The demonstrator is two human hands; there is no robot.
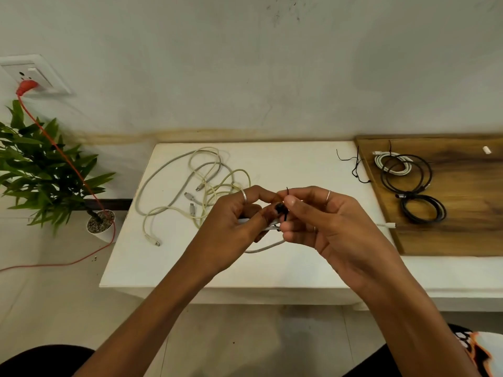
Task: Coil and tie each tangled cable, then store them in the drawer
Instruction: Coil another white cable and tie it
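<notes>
Above the middle of the white table (pixel 163 268), my left hand (pixel 234 224) grips a coiled white cable (pixel 265 248); one loop hangs below my fingers. My right hand (pixel 318 219) pinches a thin black tie (pixel 283 210) wrapped around that coil. A plug end of the white cable (pixel 388 225) sticks out to the right. A tangle of white and cream cables (pixel 196 186) lies on the table's left half. On the wooden board (pixel 462 235) at the right lie a coiled white cable (pixel 392 164) and coiled black cables (pixel 423 210).
Loose black ties (pixel 353 164) lie at the table's back right. A potted plant (pixel 40 170) stands left of the table. A red cord (pixel 68 161) runs from a wall socket (pixel 30 74) down across the floor. A small white piece (pixel 487 150) lies on the board.
</notes>
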